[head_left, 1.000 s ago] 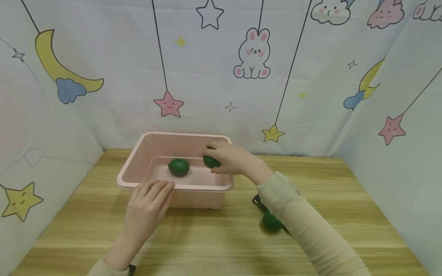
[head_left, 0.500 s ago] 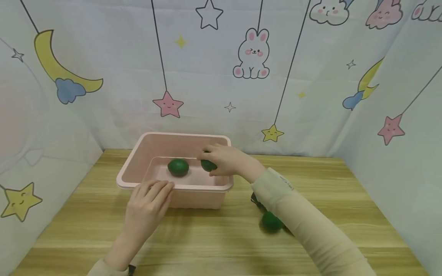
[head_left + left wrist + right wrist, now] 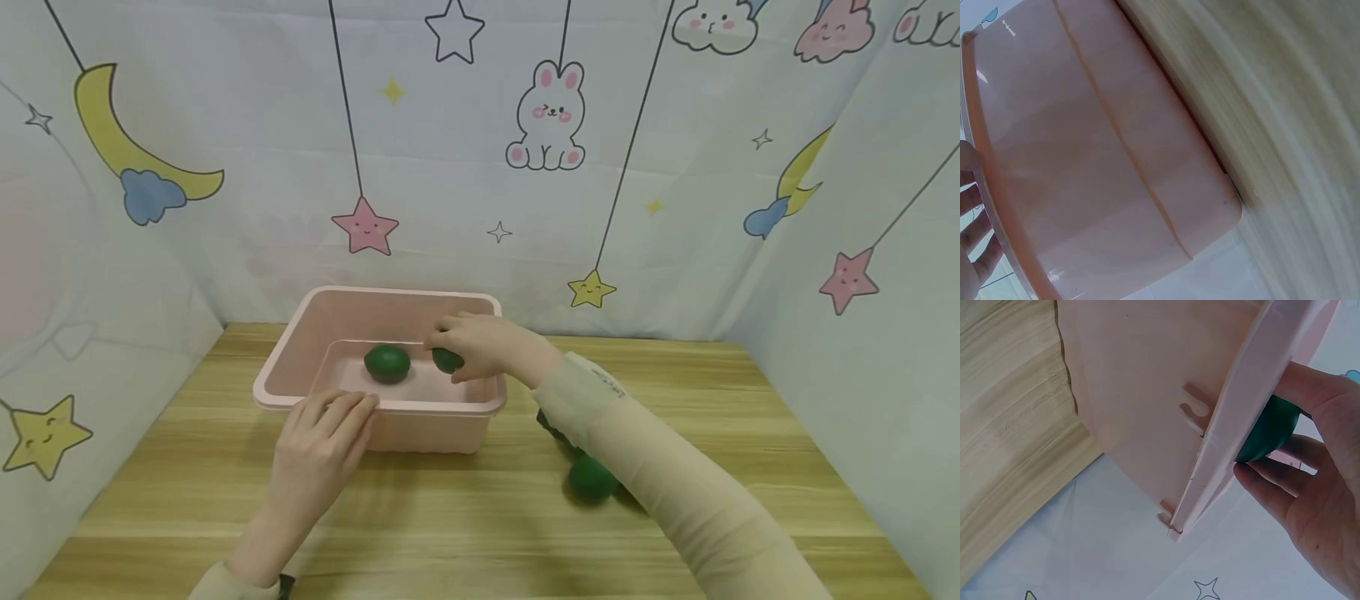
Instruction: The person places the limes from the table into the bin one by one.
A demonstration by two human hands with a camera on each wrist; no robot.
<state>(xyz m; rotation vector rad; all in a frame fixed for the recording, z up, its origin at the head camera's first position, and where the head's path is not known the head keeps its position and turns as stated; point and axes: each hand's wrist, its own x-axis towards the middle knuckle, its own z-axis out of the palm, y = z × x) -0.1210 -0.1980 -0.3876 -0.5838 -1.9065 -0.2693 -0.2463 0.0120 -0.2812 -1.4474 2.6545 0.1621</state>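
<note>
A pink plastic bin (image 3: pixel 431 431) stands on the table, with one dark green oval fruit (image 3: pixel 387 363) lying on its floor. My left hand (image 3: pixel 324 446) holds the bin's front rim. The left wrist view shows its fingers (image 3: pixel 977 232) beyond the rim and the bin's outer wall filling the picture. Over the right part of the bin, my right hand (image 3: pixel 491 348) grips a second dark green oval fruit (image 3: pixel 447 360) between thumb and fingers. That held fruit (image 3: pixel 1270 428) also shows just past the bin's rim in the right wrist view, partly covered by the fingers.
Right of the bin, another green fruit (image 3: pixel 591 478) lies on the wooden table (image 3: pixel 450 533). A dark object (image 3: pixel 551 423) beside it is mostly hidden under my right sleeve (image 3: pixel 645 450). A printed white cloth (image 3: pixel 450 167) hangs behind and along both sides.
My right hand has moved slightly left and down into the bin, with the green fruit in its grip. The left hand stays on the rim.
</note>
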